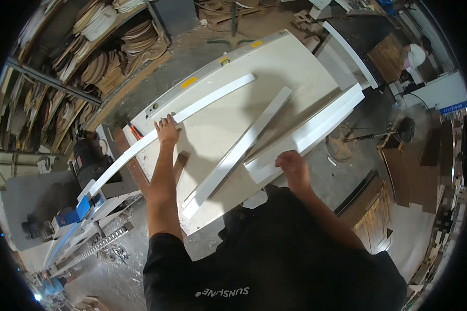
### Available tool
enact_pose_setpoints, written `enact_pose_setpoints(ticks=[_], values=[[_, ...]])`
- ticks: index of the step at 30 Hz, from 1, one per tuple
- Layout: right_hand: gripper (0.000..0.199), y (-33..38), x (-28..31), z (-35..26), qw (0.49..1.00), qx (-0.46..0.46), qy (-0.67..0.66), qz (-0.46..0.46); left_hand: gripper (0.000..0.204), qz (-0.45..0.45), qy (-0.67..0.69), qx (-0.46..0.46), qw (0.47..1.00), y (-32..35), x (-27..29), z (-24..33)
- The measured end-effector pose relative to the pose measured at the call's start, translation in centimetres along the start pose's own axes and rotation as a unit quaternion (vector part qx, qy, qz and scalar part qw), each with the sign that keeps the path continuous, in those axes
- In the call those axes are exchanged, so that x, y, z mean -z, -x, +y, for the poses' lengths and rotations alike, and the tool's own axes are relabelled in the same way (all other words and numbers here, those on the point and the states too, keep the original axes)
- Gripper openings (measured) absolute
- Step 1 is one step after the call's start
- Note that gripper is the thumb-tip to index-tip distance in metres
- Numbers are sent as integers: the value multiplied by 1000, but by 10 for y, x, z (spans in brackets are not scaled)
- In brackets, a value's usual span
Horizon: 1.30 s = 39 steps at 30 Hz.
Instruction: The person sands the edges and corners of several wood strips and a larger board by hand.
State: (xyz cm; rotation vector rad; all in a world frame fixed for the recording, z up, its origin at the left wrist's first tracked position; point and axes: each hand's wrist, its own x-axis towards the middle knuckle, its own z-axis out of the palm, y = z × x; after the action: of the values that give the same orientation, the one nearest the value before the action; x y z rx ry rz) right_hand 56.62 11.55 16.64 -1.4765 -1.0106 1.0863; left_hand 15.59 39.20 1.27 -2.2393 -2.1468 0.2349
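My left hand (167, 129) rests on a long narrow white strip (215, 97), its fingers bent over the strip's far edge. The strip slants across the worktable (213, 135) and juts past the table's left end. My right hand (294, 168) is at the near edge, over a wide white stepped board (316, 135). Its fingers are curled in, and whatever may be between them is hidden. Between the hands a second white strip (238, 147) lies diagonally on the tabletop.
A spirit level (192, 82) lies along the table's far edge. An orange-handled tool (135, 131) and a brown wood piece (180, 165) are at the left. Shelves (70, 88) of curved wooden pieces stand far left. A round-based stand (342, 145) is on the floor at right.
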Motion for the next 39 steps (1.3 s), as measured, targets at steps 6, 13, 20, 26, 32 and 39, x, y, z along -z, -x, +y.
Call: enact_pose_setpoints(ticks=[6,13,20,26,32,39], values=[[10,17,7,-45,982,34,186,-20,54,46,128,-83,987,45,34,43],[31,-65,21,-39,916,240,311,-80,61,113,242,-59,962,201,47,92],[80,-236,27,26,696,382,545,-268,67,45,307,-20,950,246,42,155],[71,-323,74,59,614,363,555,-429,92,-45,184,56,980,281,26,111],[51,-350,82,66,584,370,569,-445,78,-107,175,95,974,324,16,37],[67,-334,73,51,593,359,560,-453,76,15,139,24,990,332,13,33]])
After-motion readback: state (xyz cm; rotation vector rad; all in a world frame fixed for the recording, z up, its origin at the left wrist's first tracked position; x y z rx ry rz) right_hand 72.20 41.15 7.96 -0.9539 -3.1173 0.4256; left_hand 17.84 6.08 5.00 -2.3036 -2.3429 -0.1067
